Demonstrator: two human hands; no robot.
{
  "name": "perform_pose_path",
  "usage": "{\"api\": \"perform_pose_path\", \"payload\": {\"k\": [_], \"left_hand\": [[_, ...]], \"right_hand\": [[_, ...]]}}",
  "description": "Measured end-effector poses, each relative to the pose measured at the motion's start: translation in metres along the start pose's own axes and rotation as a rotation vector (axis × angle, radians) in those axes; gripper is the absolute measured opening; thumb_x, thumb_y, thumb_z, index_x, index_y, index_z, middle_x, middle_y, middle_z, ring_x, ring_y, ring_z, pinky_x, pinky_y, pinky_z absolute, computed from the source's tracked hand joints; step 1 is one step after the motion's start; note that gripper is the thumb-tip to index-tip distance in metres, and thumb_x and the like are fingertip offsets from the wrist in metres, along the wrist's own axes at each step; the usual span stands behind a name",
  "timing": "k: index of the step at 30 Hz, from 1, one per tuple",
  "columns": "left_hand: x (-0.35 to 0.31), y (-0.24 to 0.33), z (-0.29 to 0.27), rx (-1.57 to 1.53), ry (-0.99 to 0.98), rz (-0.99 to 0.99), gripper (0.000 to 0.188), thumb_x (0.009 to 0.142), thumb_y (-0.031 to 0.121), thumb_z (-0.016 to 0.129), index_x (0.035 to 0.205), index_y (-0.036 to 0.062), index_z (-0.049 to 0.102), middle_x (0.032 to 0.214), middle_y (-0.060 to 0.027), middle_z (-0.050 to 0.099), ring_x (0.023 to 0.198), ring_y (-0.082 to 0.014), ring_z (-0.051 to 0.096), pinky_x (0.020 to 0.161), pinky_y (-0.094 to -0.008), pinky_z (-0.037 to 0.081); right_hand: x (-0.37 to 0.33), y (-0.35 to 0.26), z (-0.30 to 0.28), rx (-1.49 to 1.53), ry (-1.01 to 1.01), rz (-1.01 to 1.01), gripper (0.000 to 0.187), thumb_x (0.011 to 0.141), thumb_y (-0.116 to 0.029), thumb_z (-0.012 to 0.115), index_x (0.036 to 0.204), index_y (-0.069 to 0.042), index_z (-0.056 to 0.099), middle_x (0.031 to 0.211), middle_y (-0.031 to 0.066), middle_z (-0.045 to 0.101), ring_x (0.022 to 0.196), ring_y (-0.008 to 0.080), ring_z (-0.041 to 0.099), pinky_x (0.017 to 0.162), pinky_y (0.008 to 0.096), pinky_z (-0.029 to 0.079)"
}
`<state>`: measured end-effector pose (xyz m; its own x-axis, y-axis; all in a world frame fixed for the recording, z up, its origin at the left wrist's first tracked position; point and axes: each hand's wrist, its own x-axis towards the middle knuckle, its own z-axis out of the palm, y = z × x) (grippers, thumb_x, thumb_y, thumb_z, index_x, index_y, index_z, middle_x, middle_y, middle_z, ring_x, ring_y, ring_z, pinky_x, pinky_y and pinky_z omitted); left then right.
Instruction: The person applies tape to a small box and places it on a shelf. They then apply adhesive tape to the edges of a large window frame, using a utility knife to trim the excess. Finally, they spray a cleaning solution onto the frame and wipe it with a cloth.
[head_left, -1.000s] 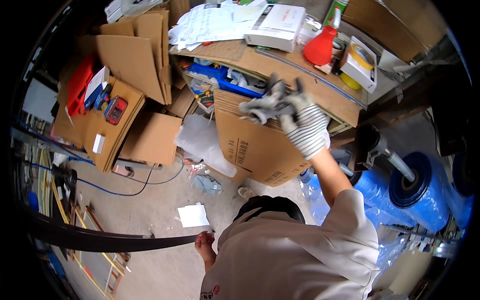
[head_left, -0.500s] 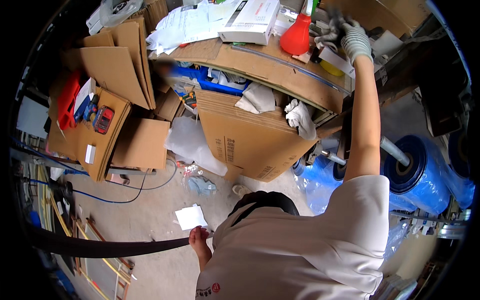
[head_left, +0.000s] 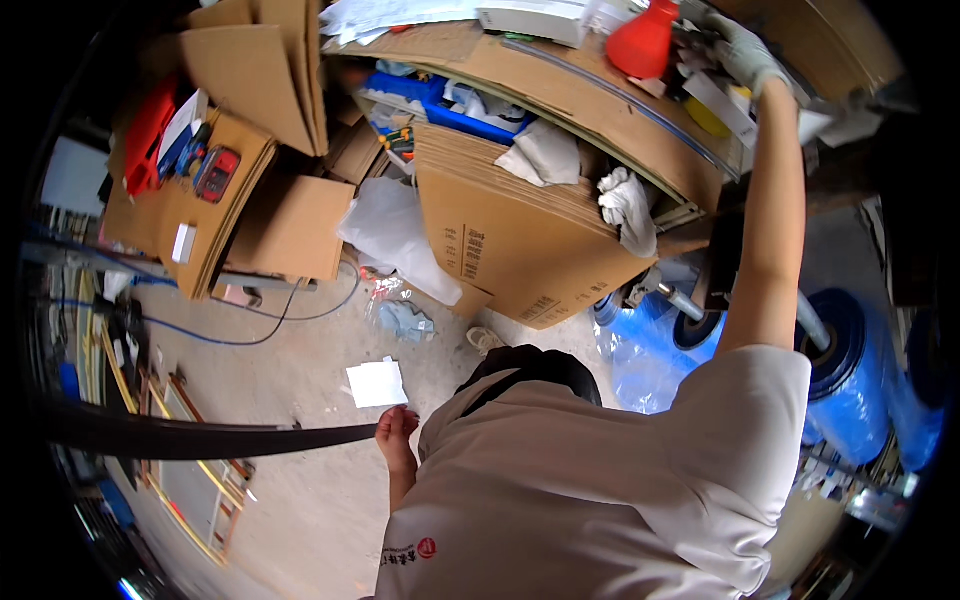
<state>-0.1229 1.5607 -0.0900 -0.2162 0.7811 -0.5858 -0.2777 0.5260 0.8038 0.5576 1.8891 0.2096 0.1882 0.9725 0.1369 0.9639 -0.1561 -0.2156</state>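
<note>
My bare left hand (head_left: 397, 425) is at waist height beside my body. Its fingers are closed at the end of a long black strip (head_left: 250, 441) that runs in from the left edge. My right hand (head_left: 748, 55), in a pale knitted glove, reaches over the far right of the workbench (head_left: 590, 90). Its fingertips are blurred among small clutter, so whether they grip anything is unclear. Close by stand a red plastic bottle (head_left: 642, 42) and a yellow round thing (head_left: 706, 117), which is partly behind a white box flap (head_left: 722, 105).
Flattened cartons (head_left: 530, 240) lean against the bench, with white cloths (head_left: 628, 208) above. Blue bins (head_left: 480, 122) sit beneath the benchtop. Left, a red-and-black battery pack (head_left: 217, 174) lies on stacked cardboard. Blue film rolls (head_left: 850, 380) stand at right. White paper (head_left: 376, 384) lies on the floor.
My view has shifted, so the bench sits higher in the picture. My right hand is still over the bench's far right clutter. My left hand stays at the black strip.
</note>
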Motion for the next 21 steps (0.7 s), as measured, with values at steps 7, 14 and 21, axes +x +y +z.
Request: {"api": "perform_pose_path", "payload": {"k": [7, 14, 21], "left_hand": [[-0.016, 0.003, 0.002, 0.006, 0.137, 0.002, 0.017, 0.089, 0.017, 0.059, 0.096, 0.0026, 0.064, 0.079, -0.0051, 0.063, 0.071, -0.0119, 0.06, 0.066, -0.0253, 0.05], [-0.054, -0.031, 0.005, -0.057, 0.16, -0.12, 0.02, 0.094, 0.021, 0.052, 0.099, 0.0038, 0.061, 0.084, -0.0039, 0.065, 0.073, -0.0109, 0.059, 0.069, -0.0258, 0.049], [-0.125, -0.077, 0.009, -0.146, 0.38, -0.179, 0.021, 0.092, 0.017, 0.054, 0.1, 0.0003, 0.063, 0.088, -0.007, 0.065, 0.08, -0.0134, 0.06, 0.074, -0.0274, 0.05]], "right_hand": [[-0.063, -0.116, -0.022, -0.095, 0.427, -0.146, 0.042, 0.091, -0.01, 0.053, 0.132, -0.006, 0.046, 0.126, 0.0108, 0.055, 0.109, 0.0211, 0.057, 0.091, 0.0319, 0.046], [-0.108, -0.284, 0.113, 0.556, 0.154, -0.83, 0.027, 0.091, -0.008, 0.054, 0.117, -0.003, 0.059, 0.112, 0.0092, 0.063, 0.102, 0.0167, 0.059, 0.089, 0.0279, 0.045], [-0.212, -0.411, 0.27, 0.305, -0.436, -1.353, 0.022, 0.084, -0.018, 0.055, 0.103, -0.008, 0.061, 0.098, 0.0141, 0.064, 0.088, 0.033, 0.06, 0.082, 0.042, 0.047]]}}
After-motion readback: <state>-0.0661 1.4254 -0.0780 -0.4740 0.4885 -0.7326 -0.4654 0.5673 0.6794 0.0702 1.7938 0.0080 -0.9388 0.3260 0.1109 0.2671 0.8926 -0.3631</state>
